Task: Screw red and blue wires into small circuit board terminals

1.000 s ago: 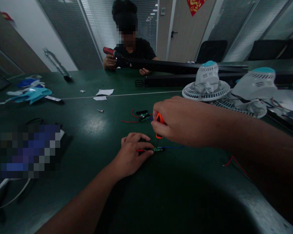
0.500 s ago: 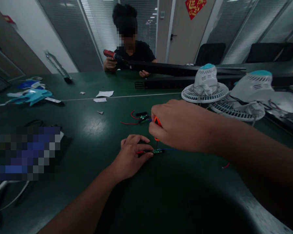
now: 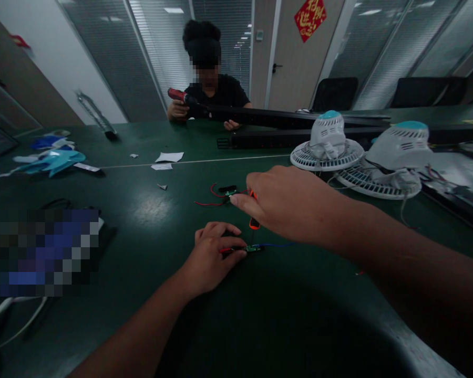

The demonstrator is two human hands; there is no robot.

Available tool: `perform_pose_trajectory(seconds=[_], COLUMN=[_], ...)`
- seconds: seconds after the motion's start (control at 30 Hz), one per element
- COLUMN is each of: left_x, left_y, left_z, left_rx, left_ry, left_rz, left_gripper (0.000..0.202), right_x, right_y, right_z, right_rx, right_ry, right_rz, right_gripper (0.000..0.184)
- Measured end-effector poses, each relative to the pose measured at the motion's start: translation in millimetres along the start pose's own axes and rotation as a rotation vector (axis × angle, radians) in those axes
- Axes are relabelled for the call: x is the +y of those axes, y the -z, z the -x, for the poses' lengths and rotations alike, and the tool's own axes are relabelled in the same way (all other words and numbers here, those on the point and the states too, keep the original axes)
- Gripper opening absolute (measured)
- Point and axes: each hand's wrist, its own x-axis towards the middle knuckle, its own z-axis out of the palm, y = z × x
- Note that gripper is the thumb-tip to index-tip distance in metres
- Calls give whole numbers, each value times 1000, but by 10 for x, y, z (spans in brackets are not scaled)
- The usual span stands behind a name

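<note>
Between its thumb and fingers, my left hand (image 3: pixel 215 257) pinches the left end of a small green circuit board (image 3: pixel 254 248) on the table. A red wire shows under those fingers, and a blue wire (image 3: pixel 278 245) runs off the board's right end. My right hand (image 3: pixel 287 205) is wrapped round the orange and black handle of a screwdriver (image 3: pixel 254 223). Its thin shaft points down at the board; whether the tip touches cannot be made out. Just beyond lies another small board (image 3: pixel 230 193) with red wires, partly behind my right thumb.
Two white fan heads (image 3: pixel 327 139) with grilles stand at the back right. Across the green table (image 3: pixel 142 262) a person (image 3: pixel 220 92) holds a red drill (image 3: pixel 177 95) at a long black bar (image 3: pixel 260 116). Paper scraps (image 3: pixel 169 157) and light-blue fan blades (image 3: pixel 55 160) lie left.
My right thumb has lifted away from the screwdriver handle and stretched to the left, showing more of the handle. My left hand stays on the board. The view has tilted up slightly.
</note>
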Motion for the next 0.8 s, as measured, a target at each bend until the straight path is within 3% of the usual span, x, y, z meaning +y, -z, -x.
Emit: perform_pose_trajectory(seconds=[0.37, 0.8], left_x=[12, 12], left_y=[-2, 7], left_z=[-2, -1], left_rx=[-4, -8], left_ry=[9, 3], left_rz=[-8, -11], left_gripper=[15, 15], right_x=[16, 53], right_y=[-48, -38], right_z=[-7, -23], right_rx=[17, -19], right_ry=[93, 118], right_rz=[-40, -57], right_gripper=[26, 25])
